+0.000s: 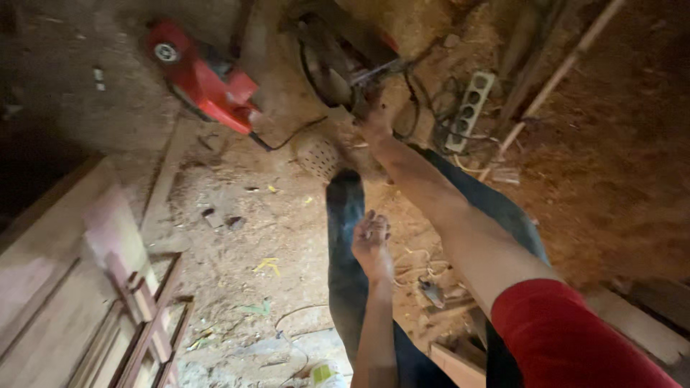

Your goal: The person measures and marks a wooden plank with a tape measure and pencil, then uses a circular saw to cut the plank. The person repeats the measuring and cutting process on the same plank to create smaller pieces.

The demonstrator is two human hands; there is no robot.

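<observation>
I look down at a sawdust-covered floor. My right hand (pixel 375 121) reaches far forward and grips a tangle of black cable (pixel 424 100) next to a dusty machine (pixel 334 65). Its arm wears a red sleeve. My left hand (pixel 371 241) hangs loosely curled in front of my dark trouser leg (pixel 345 215), holding nothing that I can see.
A red power tool (pixel 205 79) lies at the upper left. A white power strip (pixel 468 109) sits among cables to the right of my right hand. Wooden boards (pixel 79 287) are stacked at the lower left, long sticks (pixel 560 72) lean at the upper right, and wood offcuts (pixel 453 359) lie by my feet.
</observation>
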